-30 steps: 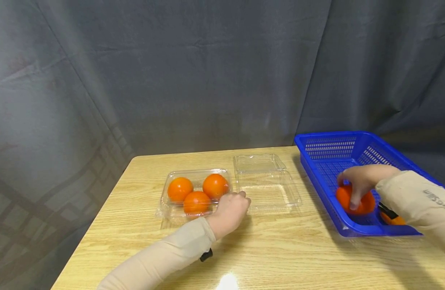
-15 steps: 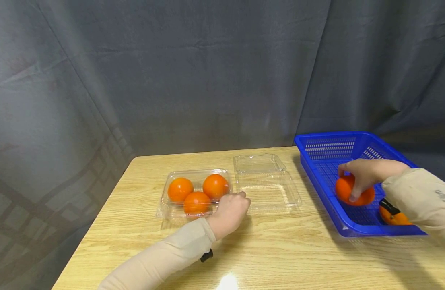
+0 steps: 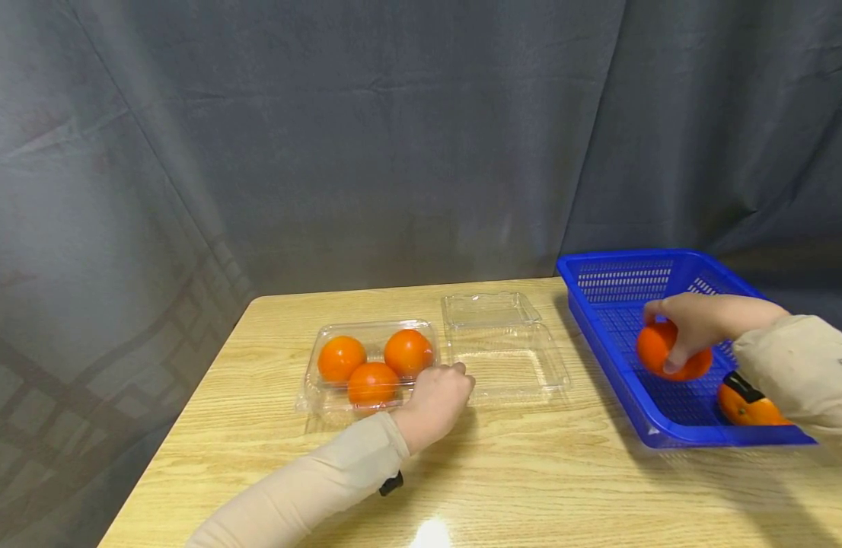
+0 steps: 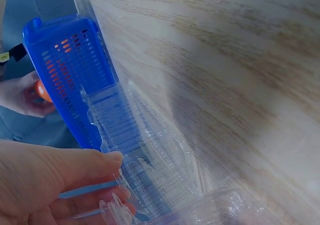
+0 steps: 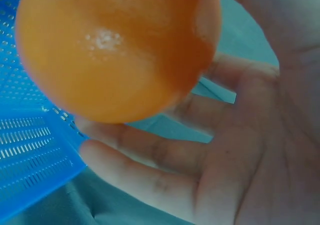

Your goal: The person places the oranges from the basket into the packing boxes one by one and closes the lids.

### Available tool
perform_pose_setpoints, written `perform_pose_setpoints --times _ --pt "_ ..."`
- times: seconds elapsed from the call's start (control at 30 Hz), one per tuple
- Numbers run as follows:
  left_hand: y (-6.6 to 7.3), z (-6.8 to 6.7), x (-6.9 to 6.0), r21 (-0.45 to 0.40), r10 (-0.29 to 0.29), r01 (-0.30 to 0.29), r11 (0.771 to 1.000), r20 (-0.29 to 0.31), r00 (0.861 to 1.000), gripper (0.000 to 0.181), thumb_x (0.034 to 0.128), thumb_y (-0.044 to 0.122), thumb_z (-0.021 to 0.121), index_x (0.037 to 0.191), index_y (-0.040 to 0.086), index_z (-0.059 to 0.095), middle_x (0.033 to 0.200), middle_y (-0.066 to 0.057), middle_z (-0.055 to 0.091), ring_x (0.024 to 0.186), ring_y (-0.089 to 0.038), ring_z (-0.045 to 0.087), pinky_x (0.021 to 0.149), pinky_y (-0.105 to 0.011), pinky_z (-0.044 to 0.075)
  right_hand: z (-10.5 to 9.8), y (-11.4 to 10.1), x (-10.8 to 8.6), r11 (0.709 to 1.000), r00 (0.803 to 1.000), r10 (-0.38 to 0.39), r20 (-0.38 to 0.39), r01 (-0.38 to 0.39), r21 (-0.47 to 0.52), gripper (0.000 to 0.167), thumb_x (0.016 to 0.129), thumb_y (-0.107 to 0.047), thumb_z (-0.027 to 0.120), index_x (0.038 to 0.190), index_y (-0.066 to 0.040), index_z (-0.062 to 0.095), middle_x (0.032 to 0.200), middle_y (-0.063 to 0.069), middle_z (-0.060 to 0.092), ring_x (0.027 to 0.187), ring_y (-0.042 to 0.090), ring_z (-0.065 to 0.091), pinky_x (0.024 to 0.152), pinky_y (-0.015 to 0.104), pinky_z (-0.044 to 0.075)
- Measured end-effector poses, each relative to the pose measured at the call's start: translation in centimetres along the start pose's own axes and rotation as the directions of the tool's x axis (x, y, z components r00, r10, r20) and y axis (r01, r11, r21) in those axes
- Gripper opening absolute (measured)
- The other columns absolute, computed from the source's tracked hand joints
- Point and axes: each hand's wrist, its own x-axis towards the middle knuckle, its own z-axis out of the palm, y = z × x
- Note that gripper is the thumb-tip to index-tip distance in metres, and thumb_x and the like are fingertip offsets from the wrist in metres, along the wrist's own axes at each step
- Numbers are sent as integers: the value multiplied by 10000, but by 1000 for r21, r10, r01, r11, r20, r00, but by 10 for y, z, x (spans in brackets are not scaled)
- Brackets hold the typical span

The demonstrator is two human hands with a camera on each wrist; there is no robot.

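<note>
The right hand (image 3: 698,320) is gripping an orange (image 3: 652,348) over the basket (image 3: 609,387); the open container (image 3: 508,364) is lying leftward, nearer the left hand (image 3: 436,399), whose fingers (image 4: 94,201) are pinching its edge.

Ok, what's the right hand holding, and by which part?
An orange, held by its sides in the right hand: thumb on the near side, fingers opposite.

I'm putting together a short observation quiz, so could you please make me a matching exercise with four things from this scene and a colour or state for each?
Things:
1. Basket
2. Right hand
3. Curtain
4. Left hand

Colours and states:
a. gripping an orange
b. at the edge of the empty box
c. blue
d. dark grey

Pairs: 1-c, 2-a, 3-d, 4-b
</note>
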Motion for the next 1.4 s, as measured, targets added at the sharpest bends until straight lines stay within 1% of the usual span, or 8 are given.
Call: perform_pose_setpoints --times 0.17,0.5,0.63,0.77,0.87,1.0,1.2,1.4 --pt "0 1 1 8 -4 4 1000 -15 1000 152 706 56 718 760 197 699 709 58 606 585 -63 590 494 -186 486 -2 0 -2 999 999 -14 -46 12 -40 681 586 -359 852 1083 -6 549 889 49 603 770 168 534 666 384 524" --pt "1 1 2 17 -11 11 1000 0 1000 156 709 59 712 772 201 701 713 63 611 592 -63 594 495 -186 489 -8 -2 -1 997 994 -12 -109 3 -75 721 575 -402 846 1099 -11 542 877 30 611 756 148 535 663 384 541" --pt "1 1 2 20 -10 10 1000 5 1000 148 714 71 723 777 203 702 718 60 610 594 -61 594 493 -181 487 -10 -4 -3 996 985 -36 -167 22 -88 685 565 -373 858 1067 -27 547 851 13 603 744 136 525 654 361 533" --pt "1 2 1 22 -5 5 1000 -17 1000 162 704 55 714 759 206 704 705 61 600 589 -60 597 484 -188 485 -14 -8 -4 992 974 -66 -216 41 -119 650 564 -334 865 1044 -32 548 820 2 593 726 131 515 640 320 506" --pt "0 2 1 22 -2 2 1000 -33 999 176 695 43 702 746 211 705 695 64 594 585 -59 598 478 -193 483 -16 -11 -4 990 970 -79 -230 49 -131 626 568 -312 865 1033 -39 547 813 -2 588 720 128 511 636 302 490" --pt "0 3 0 30 1 1 1000 -41 999 163 707 54 709 741 213 704 689 66 593 577 -52 591 469 -188 478 -19 -15 -5 990 968 -86 -238 55 -133 622 572 -311 864 1035 -40 549 830 3 592 729 130 513 645 319 506" --pt "0 4 0 60 8 -3 998 -80 997 147 721 71 714 716 218 701 666 71 585 552 -43 580 447 -183 467 -21 -26 -5 987 963 -101 -250 65 -150 642 582 -330 859 1059 -30 551 854 6 600 748 133 516 660 339 519" --pt "0 4 0 53 10 -5 999 -79 997 149 715 70 718 716 218 700 670 70 587 557 -44 581 453 -183 470 -19 -37 -5 983 951 -131 -281 87 -165 621 579 -312 863 1050 -47 558 845 4 598 738 134 511 641 318 507"
